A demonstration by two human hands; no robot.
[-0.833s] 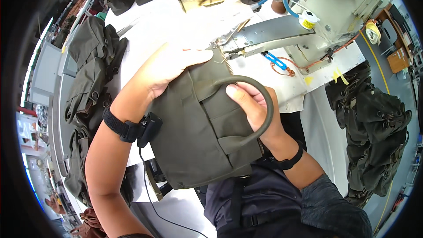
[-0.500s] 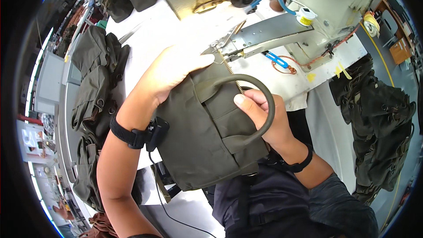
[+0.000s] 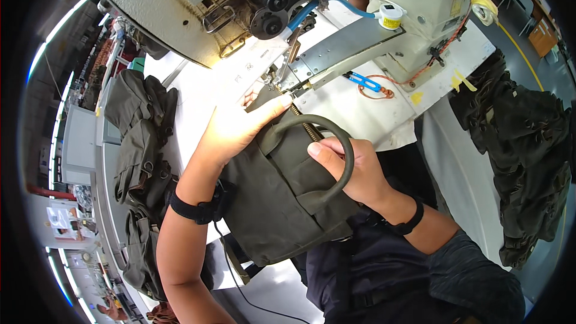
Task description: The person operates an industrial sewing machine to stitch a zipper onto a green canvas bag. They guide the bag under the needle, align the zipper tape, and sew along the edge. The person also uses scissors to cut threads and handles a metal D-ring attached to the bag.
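An olive fabric bag with a rolled loop handle lies below the sewing machine's needle area. A brass zipper runs along its upper edge toward the needle. My left hand, brightly lit, grips the bag's upper left part, its thumb reaching to the zipper just below the presser foot and its fingertips partly hidden. My right hand, seen through the handle's loop, pinches the zipper edge between thumb and fingers.
Machine head above; arm bed behind the bag. Blue thread snipper on the white table. Olive bags piled left and hanging right. A person is small at lower left.
My view has shifted, showing more of the machine head. My left hand has moved toward the needle, its thumb now at the zipper. My right hand keeps its pinch.
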